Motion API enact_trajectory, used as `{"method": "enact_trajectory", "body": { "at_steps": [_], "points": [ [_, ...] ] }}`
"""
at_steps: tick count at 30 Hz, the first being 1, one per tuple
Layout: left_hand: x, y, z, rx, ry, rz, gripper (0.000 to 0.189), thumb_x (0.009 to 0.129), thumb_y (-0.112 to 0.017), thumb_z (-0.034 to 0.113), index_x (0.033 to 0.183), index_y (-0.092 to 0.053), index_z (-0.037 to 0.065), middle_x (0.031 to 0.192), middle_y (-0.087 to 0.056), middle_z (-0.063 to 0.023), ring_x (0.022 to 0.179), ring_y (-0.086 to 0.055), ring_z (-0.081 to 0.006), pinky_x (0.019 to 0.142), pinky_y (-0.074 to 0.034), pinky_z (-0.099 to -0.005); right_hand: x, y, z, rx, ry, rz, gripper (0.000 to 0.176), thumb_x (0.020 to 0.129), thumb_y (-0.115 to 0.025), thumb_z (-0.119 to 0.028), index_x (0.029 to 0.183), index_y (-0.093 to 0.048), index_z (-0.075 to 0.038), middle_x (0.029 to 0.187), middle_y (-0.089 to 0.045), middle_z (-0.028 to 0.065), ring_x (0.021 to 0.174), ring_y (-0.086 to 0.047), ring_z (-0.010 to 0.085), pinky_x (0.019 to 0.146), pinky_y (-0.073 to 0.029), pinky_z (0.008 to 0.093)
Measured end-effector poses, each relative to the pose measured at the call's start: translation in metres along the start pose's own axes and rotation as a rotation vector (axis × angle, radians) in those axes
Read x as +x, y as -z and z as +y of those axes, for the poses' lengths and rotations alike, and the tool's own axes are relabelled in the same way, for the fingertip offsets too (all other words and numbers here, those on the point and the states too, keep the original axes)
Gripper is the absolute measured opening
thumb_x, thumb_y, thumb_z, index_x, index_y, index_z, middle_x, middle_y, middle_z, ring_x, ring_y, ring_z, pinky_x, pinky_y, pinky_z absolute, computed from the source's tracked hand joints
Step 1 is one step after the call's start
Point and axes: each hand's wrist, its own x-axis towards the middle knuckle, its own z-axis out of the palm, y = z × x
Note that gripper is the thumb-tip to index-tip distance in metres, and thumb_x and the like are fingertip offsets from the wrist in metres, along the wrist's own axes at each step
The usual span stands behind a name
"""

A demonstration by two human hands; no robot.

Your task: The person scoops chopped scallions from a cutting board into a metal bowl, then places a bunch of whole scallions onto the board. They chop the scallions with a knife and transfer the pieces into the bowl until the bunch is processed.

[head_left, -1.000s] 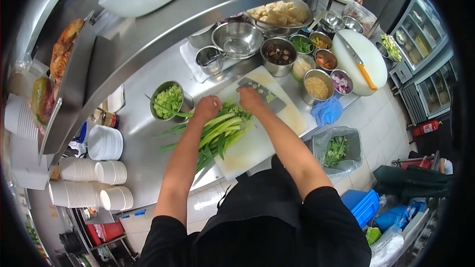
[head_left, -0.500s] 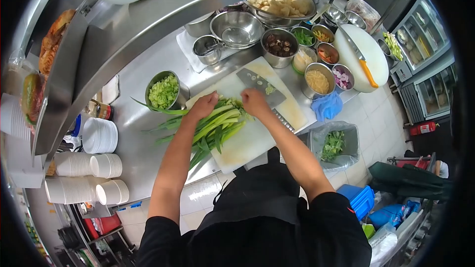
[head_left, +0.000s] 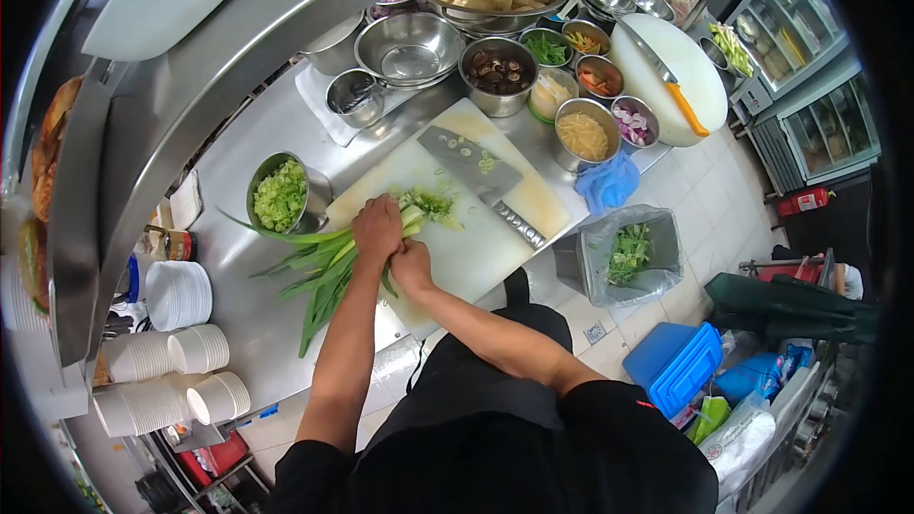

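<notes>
My left hand (head_left: 378,226) is closed over the upper part of a bunch of green onions (head_left: 328,276), on the left side of the white cutting board (head_left: 476,257). Just below it, my right hand (head_left: 412,267) is closed against the same bunch, its fingertips partly hidden. The long green leaves hang past the board's left edge onto the steel counter, while the cut ends (head_left: 428,205) spread out to the right. A cleaver (head_left: 466,167) lies flat on the board with a few chopped pieces on its blade. Left of the board, a steel pot (head_left: 309,200) holds chopped pale-green vegetable.
Steel bowls of ingredients, among them mushrooms (head_left: 500,71) and shredded yellow strips (head_left: 582,136), crowd the back. An orange-handled knife (head_left: 676,90) rests on a round white board (head_left: 690,114). A lined bin (head_left: 666,271) stands to the right. Stacked white bowls (head_left: 143,405) line the left.
My right hand has come left across the board and now grips the bunch beside my left hand. The onions are gathered more tightly. The camera view has shifted.
</notes>
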Motion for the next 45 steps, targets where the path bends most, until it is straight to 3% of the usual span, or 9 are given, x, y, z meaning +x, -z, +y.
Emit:
{"method": "enact_trajectory", "body": {
  "at_steps": [4,11,13,18,20,23,27,32,45],
  "points": [
    [-0.02,-0.014,0.004,-0.072,-0.04,0.341,0.035,0.096,-0.043,0.027,0.112,-0.065,0.005,0.108,-0.066,-0.0181,0.1,-0.06,-0.0361,0.09,-0.043,-0.0484,0.012,0.034,0.018,0.006,0.028,-0.25,0.009,0.075,-0.065,-0.001,0.068,-0.067,0.004,0.059,-0.064,0.0104,0.05,-0.06,0.0156,0.047,-0.046,0.031],
    [-0.021,-0.015,0.007,-0.039,-0.105,0.434,0.031,0.092,-0.047,0.022,0.111,-0.064,0.004,0.106,-0.066,-0.0173,0.101,-0.059,-0.0364,0.091,-0.042,-0.0463,0.036,0.073,0.003,0.025,-0.166,-0.539,0.01,0.077,-0.063,-0.004,0.076,-0.07,0.003,0.058,-0.063,0.0111,0.051,-0.061,0.0162,0.05,-0.048,0.0312],
    [-0.022,-0.015,0.008,-0.02,-0.126,0.444,0.032,0.089,-0.05,0.021,0.112,-0.064,0.003,0.104,-0.066,-0.0168,0.101,-0.06,-0.0339,0.094,-0.041,-0.0456,0.031,0.1,-0.004,-0.318,0.312,-0.503,0.011,0.078,-0.063,-0.005,0.08,-0.071,0.002,0.062,-0.065,0.0135,0.057,-0.065,0.0227,0.056,-0.051,0.035],
    [-0.02,-0.015,0.011,0.015,-0.058,0.416,0.031,0.088,-0.051,0.021,0.111,-0.063,0.004,0.104,-0.066,-0.0159,0.1,-0.059,-0.0332,0.093,-0.041,-0.0461,0.043,0.189,-0.026,-0.701,0.812,0.145,0.027,0.073,-0.063,-0.004,0.099,-0.06,0.001,0.084,-0.063,0.0167,0.076,-0.064,0.0381,0.068,-0.051,0.0471],
    [-0.022,-0.016,0.014,0.057,-0.034,0.39,0.03,0.087,-0.051,0.021,0.109,-0.064,0.005,0.104,-0.066,-0.0149,0.099,-0.06,-0.0326,0.091,-0.04,-0.0463,0.063,0.2,-0.008,-0.981,0.645,0.061,0.044,0.071,-0.065,-0.004,0.113,-0.053,0.0,0.092,-0.062,0.0201,0.08,-0.063,0.0412,0.069,-0.05,0.0479],
    [-0.035,-0.03,0.018,0.088,-0.079,0.435,0.031,0.087,-0.05,0.021,0.11,-0.063,0.005,0.102,-0.066,-0.0131,0.097,-0.06,-0.0317,0.091,-0.04,-0.0463,0.081,0.201,-0.018,-0.851,0.531,-0.134,0.052,0.071,-0.066,-0.006,0.12,-0.049,-0.001,0.09,-0.062,0.0208,0.081,-0.064,0.0406,0.071,-0.051,0.0476],
    [-0.033,-0.025,0.024,0.004,-0.057,0.416,0.03,0.087,-0.05,0.02,0.109,-0.063,0.005,0.101,-0.066,-0.0131,0.094,-0.06,-0.0316,0.09,-0.04,-0.0467,0.057,0.209,-0.064,-0.622,0.371,-0.161,0.032,0.081,-0.063,-0.017,0.106,-0.058,0.001,0.077,-0.065,0.0245,0.076,-0.065,0.0414,0.071,-0.051,0.0498],
    [-0.037,-0.018,0.022,-0.052,-0.128,0.457,0.027,0.086,-0.051,0.015,0.107,-0.063,0.004,0.097,-0.066,-0.014,0.091,-0.06,-0.032,0.087,-0.041,-0.0455,0.016,0.201,-0.059,-0.616,0.389,-0.311,0.028,0.093,-0.053,-0.023,0.102,-0.06,0.002,0.07,-0.063,0.0261,0.072,-0.065,0.0435,0.067,-0.051,0.052],
    [-0.037,-0.017,0.021,-0.045,-0.139,0.408,0.028,0.083,-0.053,0.011,0.11,-0.06,0.007,0.11,-0.057,-0.0112,0.101,-0.056,-0.0299,0.088,-0.04,-0.0457,0.015,0.163,-0.065,-0.977,0.468,-0.434,0.019,0.089,-0.051,-0.012,0.092,-0.054,0.006,0.072,-0.064,0.0278,0.07,-0.065,0.0451,0.068,-0.053,0.0523]
  ]
}}
